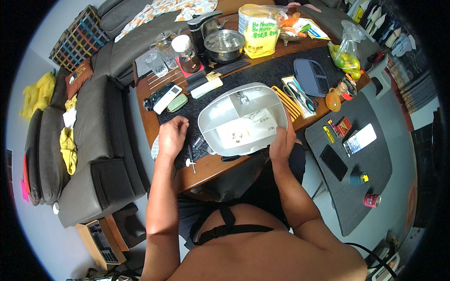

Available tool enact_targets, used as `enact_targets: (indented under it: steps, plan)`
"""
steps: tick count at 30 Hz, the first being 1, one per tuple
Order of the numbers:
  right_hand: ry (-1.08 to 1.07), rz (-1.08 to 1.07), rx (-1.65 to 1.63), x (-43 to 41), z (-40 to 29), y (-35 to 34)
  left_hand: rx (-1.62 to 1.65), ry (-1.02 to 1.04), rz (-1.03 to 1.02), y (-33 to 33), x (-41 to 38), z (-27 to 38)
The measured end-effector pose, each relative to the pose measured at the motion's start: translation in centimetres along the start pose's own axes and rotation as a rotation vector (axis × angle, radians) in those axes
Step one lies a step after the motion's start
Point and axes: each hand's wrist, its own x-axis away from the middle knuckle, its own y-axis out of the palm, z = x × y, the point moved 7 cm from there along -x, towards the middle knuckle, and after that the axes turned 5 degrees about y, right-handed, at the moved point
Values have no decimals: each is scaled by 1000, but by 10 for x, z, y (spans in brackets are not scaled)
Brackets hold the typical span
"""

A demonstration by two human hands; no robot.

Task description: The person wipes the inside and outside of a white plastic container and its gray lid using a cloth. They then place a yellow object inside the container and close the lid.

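My right hand [284,142] grips the right wall of a pale grey plastic divided box [218,123], thumb over the rim. The box is tilted toward me at the table's front edge. A white packet with printing [256,126] lies in its large near compartment, and a small clear item [242,98] sits in a rear one. Left of the box, my left hand [172,137] is over the dark table mat with fingers curled together; no object shows in it. Close by it are a small clear plastic piece [198,142] and a thin dark tool with a white part [190,162].
A white remote [168,100] and a green case [177,103] lie behind my left hand. Scissors [302,96] and a blue-grey tray [311,77] are at right. A lidded pot [225,45] and glass jar [186,54] stand behind. Phones [334,162] lie on the side table.
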Motion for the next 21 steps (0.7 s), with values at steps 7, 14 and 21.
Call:
enact_targets:
  steps: [7,14,21]
  plan:
    - [18,-1,131,-5,-16,-4,89,121,196,-39,4,62]
    - [-94,-7,259,-7,-29,4,-48,560,-109,2,11,167]
    - [-123,-66,324,-11,-41,2,-188,330,-616,56,-25,150]
